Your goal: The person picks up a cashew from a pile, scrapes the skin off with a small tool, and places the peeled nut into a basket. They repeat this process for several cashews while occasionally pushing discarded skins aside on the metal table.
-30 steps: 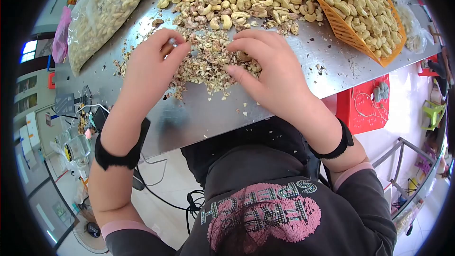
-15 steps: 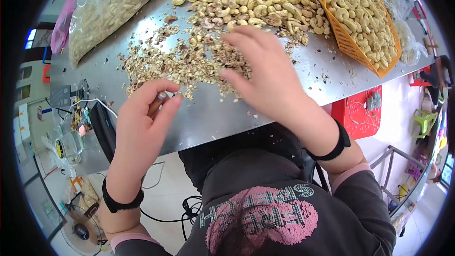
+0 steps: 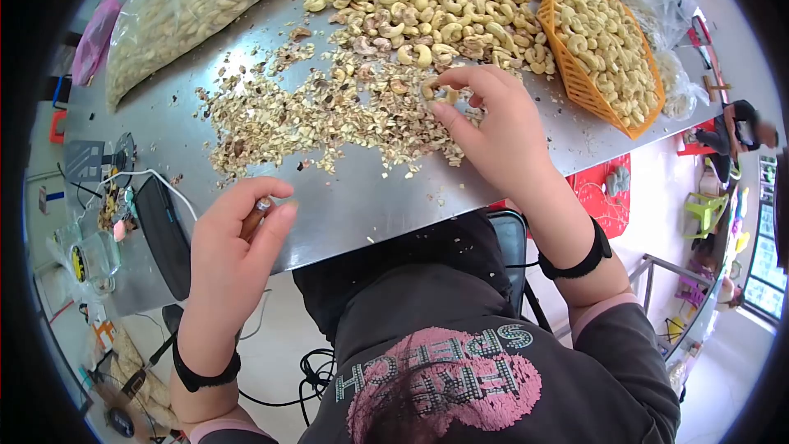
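Observation:
Over the front left of the metal table (image 3: 345,222), my left hand (image 3: 246,234) is closed round a small tool (image 3: 261,205) with a brown handle and a metal end; most of it is hidden in the palm. My right hand (image 3: 501,123) pinches a curved cashew (image 3: 430,89) between thumb and fingertips, above the right part of the spread of broken shell and skin bits (image 3: 288,119). Behind that hand lies a heap of whole cashews (image 3: 452,8), pale yellow, some with brown skin.
An orange basket (image 3: 575,82) full of cashews stands at the right. A large clear bag of cashews (image 3: 181,25) lies at the back left, with more plastic bags at the back right. A black case (image 3: 164,234) is by the left edge. Beyond the table, people (image 3: 744,127) are at the right.
My right hand has moved right and its fingers have closed on a cashew. My left hand still holds the tool and appears slightly lower. The whole view has shifted a little.

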`<control>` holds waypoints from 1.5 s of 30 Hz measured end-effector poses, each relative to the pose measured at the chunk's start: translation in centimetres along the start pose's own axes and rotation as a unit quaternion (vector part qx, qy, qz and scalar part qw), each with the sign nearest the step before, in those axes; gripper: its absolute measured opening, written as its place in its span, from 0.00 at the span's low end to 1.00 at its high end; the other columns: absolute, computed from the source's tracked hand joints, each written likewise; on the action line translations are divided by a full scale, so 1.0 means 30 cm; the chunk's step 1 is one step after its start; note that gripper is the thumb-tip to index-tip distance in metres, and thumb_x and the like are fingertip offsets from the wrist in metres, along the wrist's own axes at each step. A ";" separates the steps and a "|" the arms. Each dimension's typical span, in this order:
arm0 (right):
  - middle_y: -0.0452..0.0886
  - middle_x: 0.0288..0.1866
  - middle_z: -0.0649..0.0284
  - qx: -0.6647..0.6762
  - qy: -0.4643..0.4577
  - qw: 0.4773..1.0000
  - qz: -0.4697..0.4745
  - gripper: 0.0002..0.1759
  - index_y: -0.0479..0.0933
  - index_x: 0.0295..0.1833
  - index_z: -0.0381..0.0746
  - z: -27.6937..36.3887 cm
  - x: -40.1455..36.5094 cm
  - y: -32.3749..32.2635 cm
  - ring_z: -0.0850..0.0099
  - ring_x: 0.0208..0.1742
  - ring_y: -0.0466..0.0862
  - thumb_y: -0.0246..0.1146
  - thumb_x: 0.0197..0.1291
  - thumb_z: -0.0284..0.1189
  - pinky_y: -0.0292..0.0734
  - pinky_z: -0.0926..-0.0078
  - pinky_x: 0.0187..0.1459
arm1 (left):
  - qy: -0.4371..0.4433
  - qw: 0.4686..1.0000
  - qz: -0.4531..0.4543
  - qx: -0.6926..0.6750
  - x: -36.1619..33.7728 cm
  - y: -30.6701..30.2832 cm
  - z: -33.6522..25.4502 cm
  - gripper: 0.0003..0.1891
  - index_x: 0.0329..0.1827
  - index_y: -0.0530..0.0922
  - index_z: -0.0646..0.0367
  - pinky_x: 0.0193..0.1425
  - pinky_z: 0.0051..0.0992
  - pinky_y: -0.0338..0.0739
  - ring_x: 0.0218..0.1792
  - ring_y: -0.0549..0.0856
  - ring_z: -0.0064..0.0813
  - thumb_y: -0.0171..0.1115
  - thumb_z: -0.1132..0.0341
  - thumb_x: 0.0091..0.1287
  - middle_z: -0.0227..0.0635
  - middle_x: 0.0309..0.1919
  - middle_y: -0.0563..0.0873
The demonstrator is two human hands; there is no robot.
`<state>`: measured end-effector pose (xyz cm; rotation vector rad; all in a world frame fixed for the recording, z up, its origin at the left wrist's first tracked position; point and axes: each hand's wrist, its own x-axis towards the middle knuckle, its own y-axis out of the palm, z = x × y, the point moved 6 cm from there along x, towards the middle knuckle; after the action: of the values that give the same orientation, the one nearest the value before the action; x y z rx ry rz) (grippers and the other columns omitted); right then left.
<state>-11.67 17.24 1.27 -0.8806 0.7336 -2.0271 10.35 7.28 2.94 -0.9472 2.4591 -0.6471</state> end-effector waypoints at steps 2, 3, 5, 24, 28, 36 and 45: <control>0.75 0.32 0.59 -0.007 0.022 1.000 0.012 0.12 0.74 0.36 0.38 -0.017 -0.005 -0.015 0.61 0.36 0.74 0.63 0.44 0.29 0.69 0.67 0.39 | -0.010 1.000 0.003 -0.009 0.000 0.000 0.000 0.06 0.38 0.74 0.61 0.23 0.11 0.53 0.21 0.60 0.07 0.55 0.74 0.58 0.19 0.23 0.68; 0.75 0.32 0.59 -0.011 0.022 1.000 0.012 0.12 0.74 0.36 0.38 -0.018 -0.009 -0.027 0.61 0.36 0.74 0.63 0.44 0.29 0.69 0.67 0.39 | -0.008 1.000 0.005 -0.012 -0.002 0.001 0.000 0.06 0.38 0.74 0.61 0.23 0.11 0.53 0.21 0.60 0.07 0.55 0.74 0.58 0.19 0.23 0.68; 0.75 0.30 0.60 0.001 0.059 0.998 -0.002 0.12 0.74 0.36 0.38 -0.026 -0.022 -0.063 0.64 0.32 0.74 0.63 0.44 0.30 0.70 0.70 0.36 | -0.003 1.000 0.008 -0.003 -0.008 -0.004 -0.001 0.06 0.38 0.74 0.61 0.24 0.10 0.54 0.21 0.61 0.07 0.55 0.74 0.58 0.20 0.24 0.69; 0.76 0.41 0.62 -0.035 0.351 0.924 -0.150 0.14 0.71 0.50 0.32 -0.120 -0.511 -0.767 0.83 0.36 0.70 0.52 0.60 0.28 0.63 0.86 0.45 | -0.232 0.964 -0.125 0.027 -0.357 -0.376 0.292 0.09 0.45 0.73 0.57 0.16 0.08 0.49 0.14 0.59 0.04 0.50 0.67 0.63 0.20 0.21 0.71; 0.76 0.40 0.60 -0.055 0.327 0.931 -0.154 0.14 0.71 0.48 0.31 -0.077 -0.504 -0.807 0.81 0.36 0.71 0.50 0.61 0.27 0.65 0.83 0.45 | -0.244 0.961 -0.124 0.044 -0.369 -0.415 0.251 0.10 0.47 0.72 0.57 0.14 0.08 0.48 0.13 0.58 0.04 0.49 0.67 0.64 0.21 0.21 0.70; 0.74 0.44 0.57 -0.027 0.248 0.961 -0.119 0.16 0.69 0.49 0.29 -0.035 -0.455 -0.902 0.79 0.39 0.69 0.44 0.62 0.27 0.62 0.80 0.49 | -0.246 0.952 -0.166 0.070 -0.386 -0.453 0.102 0.12 0.48 0.71 0.59 0.16 0.07 0.47 0.16 0.58 0.03 0.49 0.64 0.65 0.20 0.23 0.69; 0.75 0.39 0.55 0.005 0.174 0.984 -0.031 0.19 0.71 0.45 0.28 0.052 -0.231 -0.651 0.74 0.36 0.70 0.49 0.52 0.31 0.62 0.79 0.41 | -0.170 0.973 -0.090 0.124 -0.268 -0.398 -0.013 0.11 0.47 0.71 0.62 0.19 0.09 0.51 0.18 0.62 0.06 0.49 0.70 0.63 0.24 0.25 0.71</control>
<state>-15.78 32.88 14.32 -0.5515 0.8919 -2.2675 21.61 5.17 11.65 -1.0850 1.9579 -0.7612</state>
